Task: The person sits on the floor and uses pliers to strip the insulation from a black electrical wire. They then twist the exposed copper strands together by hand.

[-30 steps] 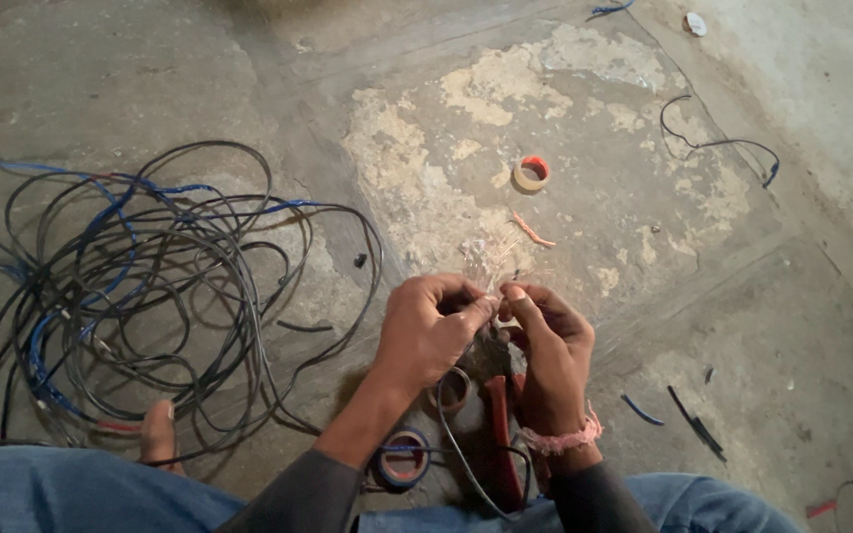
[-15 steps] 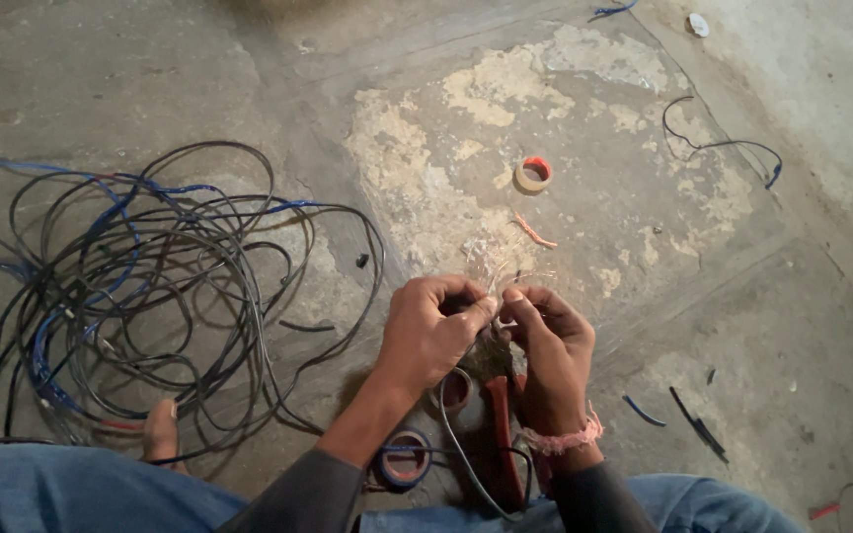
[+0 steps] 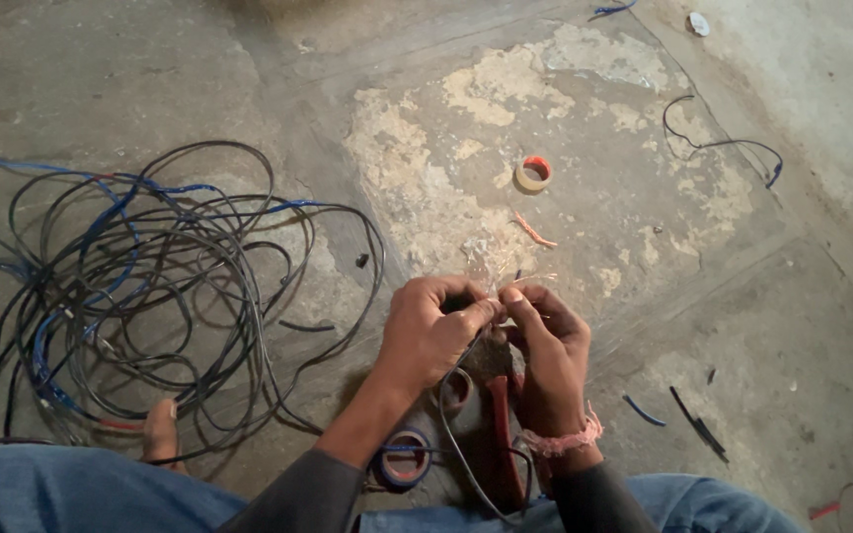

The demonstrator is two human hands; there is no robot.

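Both hands, left hand (image 3: 431, 331) and right hand (image 3: 545, 345), pinch bare wire strands (image 3: 494, 286) in closed grips, seemingly mid-twist; further tightening needs steady fingertip turns.

A big loose tangle of black and blue cables (image 3: 140, 296) is lying on the concrete floor (image 3: 278, 89), well to the left of the hands. A small roll of tape with an orange core (image 3: 533, 174) is sitting beyond the hands, and a short orange scrap (image 3: 533, 233) is lying between that roll and the hands. A curled black wire with a blue tip (image 3: 723, 143) is resting far off to the upper right. Short blue and black offcuts (image 3: 688, 419) are lying just right of the hands. A dark tape roll (image 3: 405, 459) is sitting below the hands, near the blue jeans (image 3: 71, 498).
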